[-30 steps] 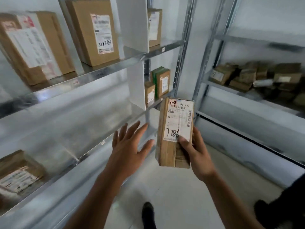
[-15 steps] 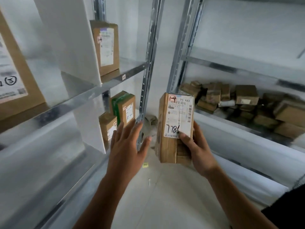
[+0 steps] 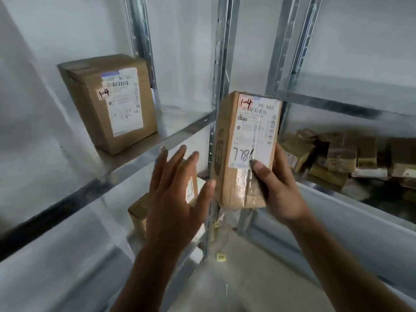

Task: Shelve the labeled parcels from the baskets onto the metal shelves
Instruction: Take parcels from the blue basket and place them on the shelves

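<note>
While the held parcel [image 3: 247, 149] is gripped upright near its lower right corner by the right hand [image 3: 279, 188] — thumb on the label face, fingers wrapped behind — the carry is judged nearly over and the placing not yet begun. A red-edged tag reading 1-4 is seen at the parcel's top. The same mark is carried by the shelved parcel [image 3: 108, 102] at ten o'clock from it, so that metal shelf [image 3: 157, 143] is taken as the likely destination. The left hand [image 3: 177, 188] is held at eight o'clock from the held parcel, fingers straight and spread, nothing grasped. Whether its thumb tip touches the parcel's left edge cannot be told.

Next move, as judged: the parcel is to be taken leftward past the steel upright [image 3: 217, 97], which stands just behind its left edge, then set down beside the shelved parcel. Steadying by the left hand may be wanted on the free side.

Edges and room — bare board is seen between the shelved parcel and the upright. The width looks enough for an upright placing, but the depth cannot be judged. The shelf's front lip runs from eight to two o'clock and must be cleared from above. Lower parcels [image 3: 139, 212], partly hidden by the left hand, sit on the tier beneath. A heap of small parcels [image 3: 337, 158] lies at three o'clock on the neighbouring rack, well apart.
</note>
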### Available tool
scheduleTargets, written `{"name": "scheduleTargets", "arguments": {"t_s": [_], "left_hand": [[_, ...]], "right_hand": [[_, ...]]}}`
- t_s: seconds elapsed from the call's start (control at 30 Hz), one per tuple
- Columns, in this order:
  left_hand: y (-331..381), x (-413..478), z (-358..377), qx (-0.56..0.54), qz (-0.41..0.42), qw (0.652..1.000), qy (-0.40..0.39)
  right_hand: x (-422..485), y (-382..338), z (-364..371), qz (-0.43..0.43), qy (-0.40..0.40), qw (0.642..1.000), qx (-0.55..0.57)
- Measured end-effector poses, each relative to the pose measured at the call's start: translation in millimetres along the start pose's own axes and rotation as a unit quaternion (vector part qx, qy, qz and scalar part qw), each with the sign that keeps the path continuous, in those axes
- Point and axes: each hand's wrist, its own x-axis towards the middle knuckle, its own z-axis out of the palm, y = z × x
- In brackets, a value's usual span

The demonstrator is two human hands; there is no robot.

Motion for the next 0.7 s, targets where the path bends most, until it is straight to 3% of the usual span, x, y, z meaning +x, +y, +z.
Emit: {"name": "scheduleTargets", "arguments": {"t_s": [0.2, 0.37, 0.47, 0.57, 0.7], "left_hand": [[1.6, 71.6, 13.2, 0.127, -0.013, 0.985, 0.119], [4.3, 130.2, -4.3, 0.281, -0.056, 0.938, 0.195], [-0.9, 154.8, -19.4, 0.332, -0.022, 0.913, 0.237], [-6.2, 170.2, -26.3, 0.371, -0.033, 0.896, 0.242], [-15.7, 183.6, -31.8, 0.420, -0.135, 0.879, 0.182]], "right_hand": [[118.2, -13.0, -13.6, -0.049, -0.110, 0.992, 0.039], [209.0, -25.5, -3.7, -0.103, -0.230, 0.968, 0.018], [254.6, -20.7, 18.2, -0.124, -0.271, 0.954, 0.000], [289.1, -7.5, 41.5, -0.133, -0.308, 0.942, 0.003], [318.7, 13.5, 64.5, -0.104, -0.356, 0.929, 0.011]]}}
